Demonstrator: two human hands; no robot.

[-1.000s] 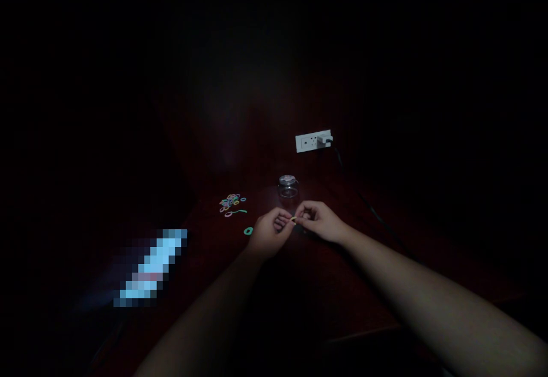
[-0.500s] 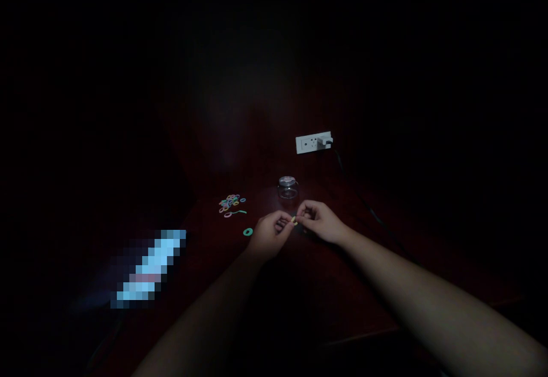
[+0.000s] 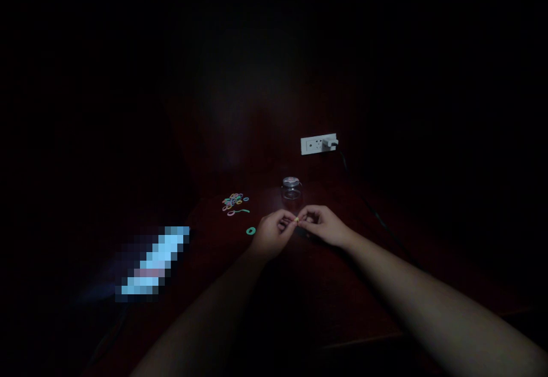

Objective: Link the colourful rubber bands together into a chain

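A small yellow hair tie is pinched between both hands above the dark red table. My left hand grips it from the left with thumb and fingers pressed together. From the right, my right hand holds it in a similar pinch, and fingertips cover most of it. A green ring-shaped band lies just left of my left hand. Farther back on the left is a loose pile of coloured hair ties, with a green strip at its front edge.
Behind my hands stands a clear lidded jar. A white wall socket holds a plug, whose dark cable runs down to the right. At left is a bright, pixelated screen. The surroundings are very dark.
My fingertips have drawn closer together around the yellow hair tie, so less of it shows. The whole view has shifted slightly; the things on the table look unmoved.
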